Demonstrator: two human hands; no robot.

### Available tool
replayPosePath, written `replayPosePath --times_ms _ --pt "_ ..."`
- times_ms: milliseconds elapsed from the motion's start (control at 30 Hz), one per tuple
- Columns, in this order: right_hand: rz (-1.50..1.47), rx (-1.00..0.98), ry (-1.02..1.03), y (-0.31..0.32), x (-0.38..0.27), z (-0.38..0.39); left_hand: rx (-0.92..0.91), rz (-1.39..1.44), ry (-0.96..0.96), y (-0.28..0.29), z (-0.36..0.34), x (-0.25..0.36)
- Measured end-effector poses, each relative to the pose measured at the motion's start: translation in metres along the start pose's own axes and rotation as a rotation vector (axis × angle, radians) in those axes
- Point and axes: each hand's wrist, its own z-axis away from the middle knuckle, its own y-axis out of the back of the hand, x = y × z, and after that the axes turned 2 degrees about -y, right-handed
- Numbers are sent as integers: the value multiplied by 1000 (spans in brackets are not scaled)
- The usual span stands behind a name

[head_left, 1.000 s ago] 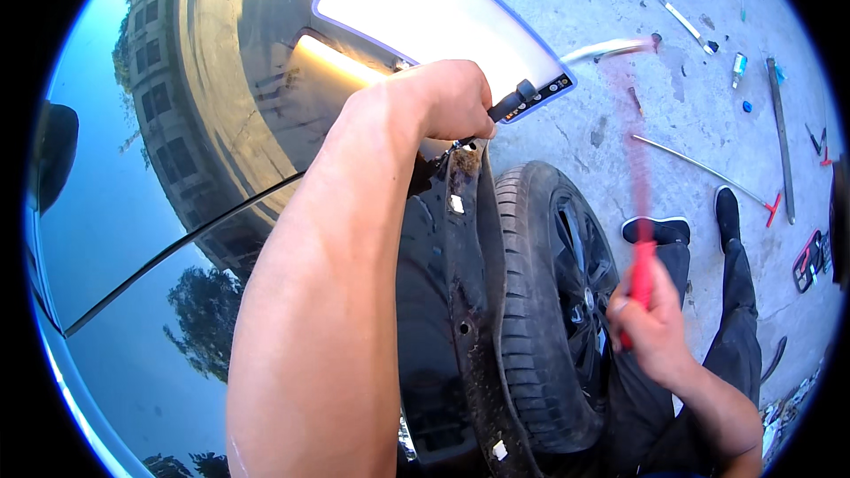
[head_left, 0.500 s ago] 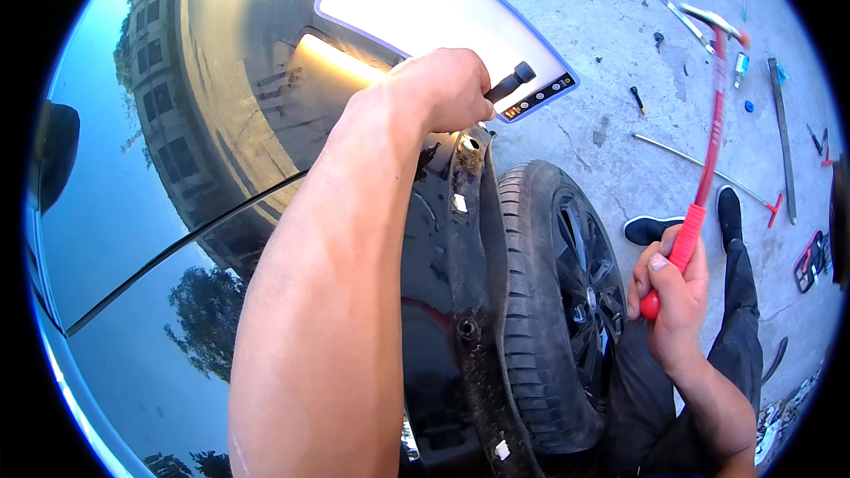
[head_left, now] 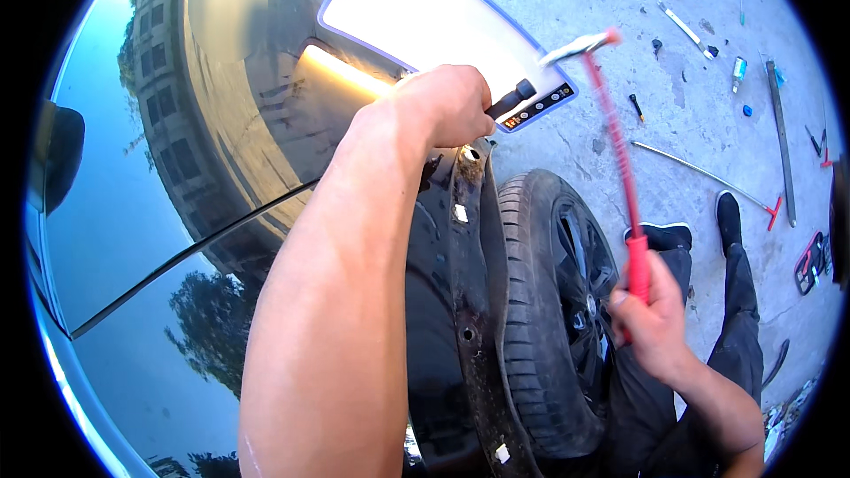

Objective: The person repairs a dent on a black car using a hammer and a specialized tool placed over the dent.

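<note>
My left arm reaches over the dark, glossy car panel (head_left: 257,62). At the panel's edge my left hand (head_left: 450,106) is closed around a short black punch-like tool (head_left: 512,99); its thick end sticks out to the right, and its other end is hidden by the hand. Lower right, my right hand (head_left: 653,305) grips the red handle of a hammer (head_left: 630,204). The hammer points up and leans left, its metal head near the corner of a glowing white light panel (head_left: 443,13) with a blue rim. Hammer and right hand are slightly blurred.
A wheel (head_left: 553,301) sits beside the bare body flange (head_left: 469,283). On the concrete lie a T-handled rod (head_left: 704,173), a flat bar (head_left: 781,142), a small bottle (head_left: 739,73) and other small tools. My shoes (head_left: 728,217) stand right of the wheel.
The hammer has swung left, its head coming from the upper right to near the light panel's corner. My right hand moved slightly left and down; the left hand still holds the punch.
</note>
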Motion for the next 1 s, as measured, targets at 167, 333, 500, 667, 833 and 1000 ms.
replayPosePath --times_ms 167,333,500,667,833,1000 --pt "-259 134 54 -9 -7 2 -38 24 35 2 0 0" --pt "-104 100 -32 2 -4 2 6 67 1 -6 -5 4" --pt "-181 85 15 -5 -3 2 -79 23 53 5 5 8" --pt "-237 135 24 4 -6 2 -51 121 32 8 0 9" --pt "-89 -37 -45 2 0 7 -147 96 57 12 7 5" --pt "-300 179 140 0 -8 -1 14 94 105 19 9 9"
